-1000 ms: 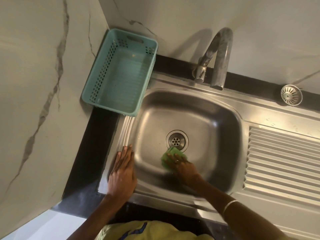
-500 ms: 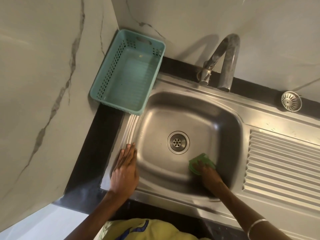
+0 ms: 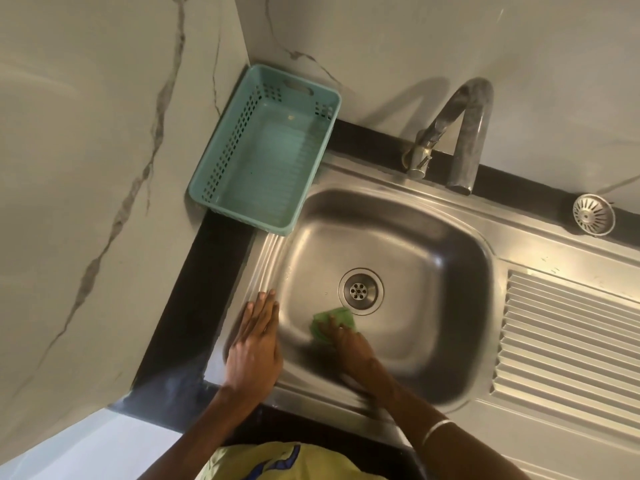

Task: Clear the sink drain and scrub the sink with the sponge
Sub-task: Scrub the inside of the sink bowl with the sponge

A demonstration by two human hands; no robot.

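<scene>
I count two hands in view. My left hand point(image 3: 254, 344) lies flat with its fingers straight and together on the left rim of the one steel sink point(image 3: 460, 258), holding nothing. My right hand point(image 3: 349, 344) is down inside the basin, fingers spread over the single green sponge point(image 3: 330, 318) and pressing it against the sink floor; whether they curl round its edge I cannot tell. The sponge sits just beyond my right fingertips, and its far corner is just beside the one round drain point(image 3: 361, 291), which is uncovered, its ring of small holes showing. One thin bangle point(image 3: 438, 428) circles my right forearm.

Beyond my left hand, in the corner of the black table point(image 3: 211, 271), stands one teal plastic basket point(image 3: 265, 147), its near edge overhanging the sink rim. Beyond my right hand rises one curved tap point(image 3: 465, 133). Far off to the right of both hands, one round metal strainer point(image 3: 593, 214) lies on the table at the wall. One ribbed draining board point(image 3: 568, 344) stretches to the right of my right hand.
</scene>
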